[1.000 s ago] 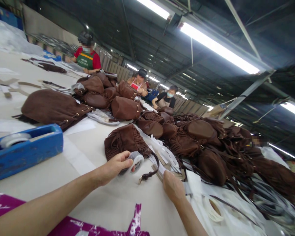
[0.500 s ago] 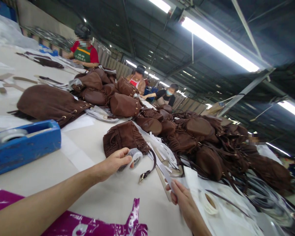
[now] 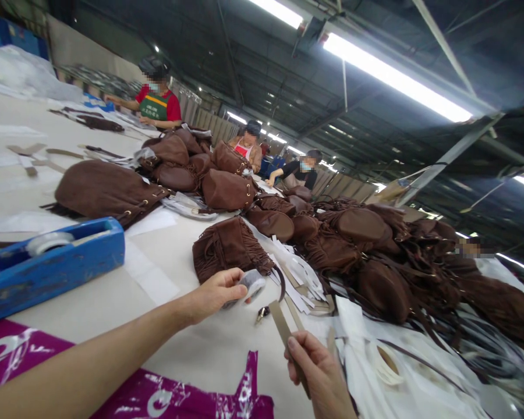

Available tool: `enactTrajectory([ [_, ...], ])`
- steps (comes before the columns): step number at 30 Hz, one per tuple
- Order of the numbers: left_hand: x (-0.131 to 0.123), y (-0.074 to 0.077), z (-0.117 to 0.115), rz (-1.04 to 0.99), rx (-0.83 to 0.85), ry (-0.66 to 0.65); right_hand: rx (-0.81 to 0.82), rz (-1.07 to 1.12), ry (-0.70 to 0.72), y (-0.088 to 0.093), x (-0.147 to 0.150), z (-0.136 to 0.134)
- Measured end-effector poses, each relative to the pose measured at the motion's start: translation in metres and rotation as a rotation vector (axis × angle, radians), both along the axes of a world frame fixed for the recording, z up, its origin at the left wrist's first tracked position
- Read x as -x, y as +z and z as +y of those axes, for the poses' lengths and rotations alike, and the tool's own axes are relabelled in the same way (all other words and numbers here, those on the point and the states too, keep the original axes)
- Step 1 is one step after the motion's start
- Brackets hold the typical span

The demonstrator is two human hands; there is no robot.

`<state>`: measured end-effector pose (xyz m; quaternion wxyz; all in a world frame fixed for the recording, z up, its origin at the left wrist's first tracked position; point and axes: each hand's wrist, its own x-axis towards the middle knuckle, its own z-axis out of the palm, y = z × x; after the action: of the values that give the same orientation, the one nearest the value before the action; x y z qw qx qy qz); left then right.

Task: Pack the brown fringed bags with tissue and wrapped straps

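Note:
My left hand [image 3: 222,292] is closed around a loop wrapped in translucent plastic [image 3: 255,284]; what lies inside the wrap is unclear. Between the thumb and fingers of my right hand [image 3: 314,366] is a flat grey-brown card strip [image 3: 281,322], its upper end pointing up and left. Just beyond the left hand lies a brown fringed bag [image 3: 229,247], its dark strap running toward me. A metal clasp [image 3: 262,315] rests on the table between my hands. Behind the strip sits a pile of white and grey-brown strips [image 3: 303,279].
At left stands a blue tape dispenser [image 3: 56,262], with a purple printed plastic sheet [image 3: 179,393] in front. Many brown bags [image 3: 358,227] heap up at centre and right. A tape roll [image 3: 389,365] lies on white sheets at right. Several co-workers work across the table.
My right hand has drawn back slightly and turned the strip from its pale face to its grey-brown face. My left hand keeps the plastic-wrapped loop. The view has shifted a little left.

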<state>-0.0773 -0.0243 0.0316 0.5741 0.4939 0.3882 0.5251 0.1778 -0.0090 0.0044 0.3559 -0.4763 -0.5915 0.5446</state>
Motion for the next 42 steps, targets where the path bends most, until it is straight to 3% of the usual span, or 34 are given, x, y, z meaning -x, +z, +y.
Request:
enactTrajectory([
  [5, -0.002, 0.001, -0.001, -0.013, 0.009, -0.018, -0.020, -0.052, 0.030, -0.002, 0.012, -0.005],
  [9, 0.004, -0.003, 0.002, -0.139, 0.043, 0.002, -0.032, -0.038, -0.002, -0.003, 0.022, -0.007],
  [14, 0.008, -0.010, 0.007, -0.216, 0.104, -0.002, -0.092, -0.067, -0.063, 0.009, 0.042, -0.009],
  [18, 0.006, -0.008, 0.005, -0.132, 0.076, -0.010, -0.154, -0.139, -0.094, 0.016, 0.053, -0.009],
  [22, 0.004, 0.000, 0.000, 0.046, -0.052, -0.046, -0.209, -0.161, -0.099, 0.012, 0.058, -0.005],
  [27, 0.001, 0.003, -0.004, 0.263, -0.263, -0.065, -0.096, -0.008, -0.058, -0.001, 0.072, -0.004],
  [31, -0.002, 0.001, -0.005, 0.341, -0.229, -0.014, 0.040, 0.244, -0.011, -0.014, 0.080, -0.004],
  [38, -0.011, 0.000, -0.007, 0.450, -0.160, 0.029, 0.094, 0.330, -0.116, -0.023, 0.082, 0.004],
  [42, -0.012, 0.000, -0.008, 0.579, -0.128, 0.107, 0.163, 0.483, -0.081, -0.025, 0.086, 0.001],
])
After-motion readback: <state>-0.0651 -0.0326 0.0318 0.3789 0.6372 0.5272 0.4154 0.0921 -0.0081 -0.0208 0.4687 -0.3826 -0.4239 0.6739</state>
